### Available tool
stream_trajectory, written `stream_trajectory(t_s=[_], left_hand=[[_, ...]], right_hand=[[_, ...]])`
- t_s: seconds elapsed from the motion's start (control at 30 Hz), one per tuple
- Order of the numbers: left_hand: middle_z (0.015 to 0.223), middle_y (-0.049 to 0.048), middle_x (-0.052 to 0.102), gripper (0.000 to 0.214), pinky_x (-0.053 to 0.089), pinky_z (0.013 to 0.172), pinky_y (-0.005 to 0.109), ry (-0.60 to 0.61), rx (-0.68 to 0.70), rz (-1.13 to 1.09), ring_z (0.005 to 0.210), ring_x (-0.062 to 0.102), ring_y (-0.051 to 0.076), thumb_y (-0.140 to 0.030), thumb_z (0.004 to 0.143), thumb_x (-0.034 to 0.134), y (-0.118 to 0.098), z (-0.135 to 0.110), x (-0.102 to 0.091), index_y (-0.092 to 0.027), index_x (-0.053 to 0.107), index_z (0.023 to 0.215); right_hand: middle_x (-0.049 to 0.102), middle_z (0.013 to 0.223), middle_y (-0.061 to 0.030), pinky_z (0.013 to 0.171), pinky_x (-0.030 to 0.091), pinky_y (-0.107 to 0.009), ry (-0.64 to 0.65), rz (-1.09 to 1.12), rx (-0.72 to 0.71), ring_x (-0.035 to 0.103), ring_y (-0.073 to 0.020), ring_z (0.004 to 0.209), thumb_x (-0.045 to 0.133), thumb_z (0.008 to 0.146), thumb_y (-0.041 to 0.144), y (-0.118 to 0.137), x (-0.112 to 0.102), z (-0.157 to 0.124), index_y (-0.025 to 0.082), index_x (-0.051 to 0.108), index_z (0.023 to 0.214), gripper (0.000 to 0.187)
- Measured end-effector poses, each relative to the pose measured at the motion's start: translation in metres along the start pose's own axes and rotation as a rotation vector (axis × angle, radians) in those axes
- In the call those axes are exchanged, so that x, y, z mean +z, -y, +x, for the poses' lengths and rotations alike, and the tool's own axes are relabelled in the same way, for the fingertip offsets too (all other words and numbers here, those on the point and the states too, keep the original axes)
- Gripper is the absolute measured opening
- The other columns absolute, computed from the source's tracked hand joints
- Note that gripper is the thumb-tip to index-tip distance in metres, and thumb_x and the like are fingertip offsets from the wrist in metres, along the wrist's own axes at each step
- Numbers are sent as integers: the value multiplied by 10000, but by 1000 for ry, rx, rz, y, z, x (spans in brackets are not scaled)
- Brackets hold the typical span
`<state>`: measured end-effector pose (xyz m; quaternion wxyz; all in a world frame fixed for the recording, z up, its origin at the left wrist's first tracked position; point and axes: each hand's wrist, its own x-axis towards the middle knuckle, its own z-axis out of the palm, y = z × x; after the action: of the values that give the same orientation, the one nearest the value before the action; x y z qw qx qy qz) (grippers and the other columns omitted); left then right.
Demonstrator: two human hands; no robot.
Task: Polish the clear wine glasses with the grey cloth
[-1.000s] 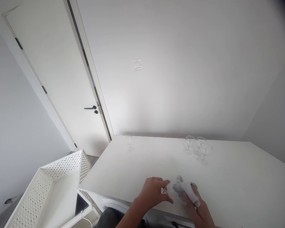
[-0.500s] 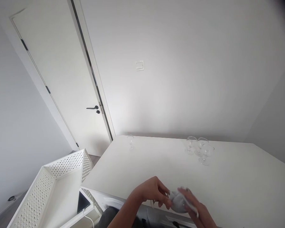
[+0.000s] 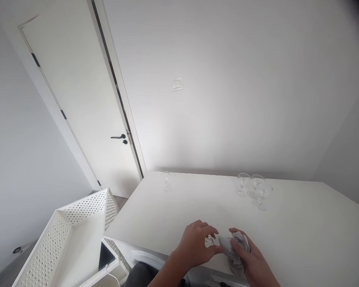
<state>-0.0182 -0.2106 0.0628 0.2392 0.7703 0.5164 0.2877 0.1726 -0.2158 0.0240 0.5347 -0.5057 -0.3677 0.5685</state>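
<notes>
At the near edge of the white desk [image 3: 302, 231] both hands meet over one object. The left hand [image 3: 197, 245] curls its fingers and thumb around a small glass [image 3: 211, 240], of which only a clear sliver shows between the fingertips; the rest is hidden by the hand and the cloth. The right hand [image 3: 253, 263] grips a bunched grey cloth [image 3: 231, 244] and presses it against the glass, so that cloth and glass touch between the two hands. The index finger lies over the top of the cloth and the other fingers are folded under it. Both hands sit low, just above the desk's front edge.

Well apart from the hands, at the far side of the desk near the wall, three stemmed glasses stand upright in a tight group: one on the left [image 3: 243, 184], one in the middle [image 3: 255, 185], and a third [image 3: 262, 196] a little nearer to the person. A single smaller stemmed glass [image 3: 166, 180] stands alone near the far left corner.

Left of the desk and lower down is a white perforated bin [image 3: 62, 235], open at the top. Behind it is a white door [image 3: 77, 103] with a black handle [image 3: 119, 137], and a white light switch [image 3: 177, 84] sits on the wall above the desk.
</notes>
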Motion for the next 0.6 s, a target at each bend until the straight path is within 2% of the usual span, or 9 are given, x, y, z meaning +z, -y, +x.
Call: stream_trajectory(t_s=[0.07, 0.13, 0.23, 0.27, 0.37, 0.4, 0.47, 0.53, 0.6], left_hand=[[1064, 82, 724, 264, 453, 818, 341, -70, 111, 13, 972, 624, 231, -403, 847, 701, 0, -2, 2, -254, 733, 1063], [938, 88, 682, 198, 421, 720, 317, -153, 108, -11, 857, 594, 200, -365, 941, 552, 3, 0, 5, -215, 677, 912], [660, 17, 519, 302, 335, 599, 287, -310, -206, -194, 616, 459, 145, -366, 982, 431, 9, 12, 6, -202, 503, 739], [616, -2, 473, 298, 315, 572, 279, -302, -344, -297, 571, 424, 132, -364, 967, 442, 10, 16, 5, -203, 466, 718], [583, -24, 437, 263, 244, 500, 259, -76, -617, -633, 478, 324, 97, -369, 911, 476, 7, 24, -4, -199, 461, 711], [597, -27, 428, 269, 235, 494, 254, -59, -609, -696, 478, 307, 89, -381, 907, 479, 5, 23, -7, -198, 457, 712], [642, -26, 414, 294, 256, 514, 250, -155, -446, -700, 526, 333, 94, -424, 921, 480, 0, 19, -11, -203, 431, 733], [711, -10, 430, 310, 294, 567, 258, -292, -201, -545, 619, 376, 112, -456, 935, 500, -4, 13, -9, -204, 429, 769], [747, -3, 421, 318, 303, 614, 272, -395, -69, -383, 674, 364, 124, -457, 953, 497, -4, 9, -5, -204, 418, 778]], right_hand=[[718, 918, -45, 699, 587, -375, -24, 80, 30, 701, -272, 847, 743, 740, 661, -3, 2, 0, 236, 671, 1104, 565], [726, 979, -55, 697, 595, -379, -17, 61, 1, 708, -284, 884, 713, 770, 674, -3, 4, -2, 252, 669, 1142, 564], [712, 1173, -84, 740, 599, -363, -8, -119, -119, 692, -311, 1025, 641, 813, 716, -2, 5, -12, 283, 665, 1219, 594], [697, 1229, -96, 780, 595, -361, -2, -196, -179, 677, -320, 1078, 622, 824, 721, -2, 6, -17, 285, 664, 1234, 600], [681, 1280, -127, 928, 555, -370, 46, -359, -346, 632, -337, 1180, 635, 818, 707, -4, 7, -24, 264, 687, 1200, 587], [683, 1274, -127, 943, 548, -373, 44, -365, -358, 631, -337, 1179, 653, 807, 699, -4, 7, -23, 260, 687, 1189, 584], [684, 1255, -111, 904, 563, -378, -2, -281, -271, 653, -327, 1129, 689, 787, 685, -1, 8, -17, 265, 660, 1214, 600], [674, 1266, -98, 845, 581, -380, -29, -111, -127, 668, -317, 1098, 713, 775, 674, 3, 8, -9, 273, 616, 1270, 644], [659, 1311, -96, 823, 587, -385, -14, -7, -41, 665, -322, 1121, 710, 777, 679, 6, 9, -8, 286, 608, 1292, 655]])
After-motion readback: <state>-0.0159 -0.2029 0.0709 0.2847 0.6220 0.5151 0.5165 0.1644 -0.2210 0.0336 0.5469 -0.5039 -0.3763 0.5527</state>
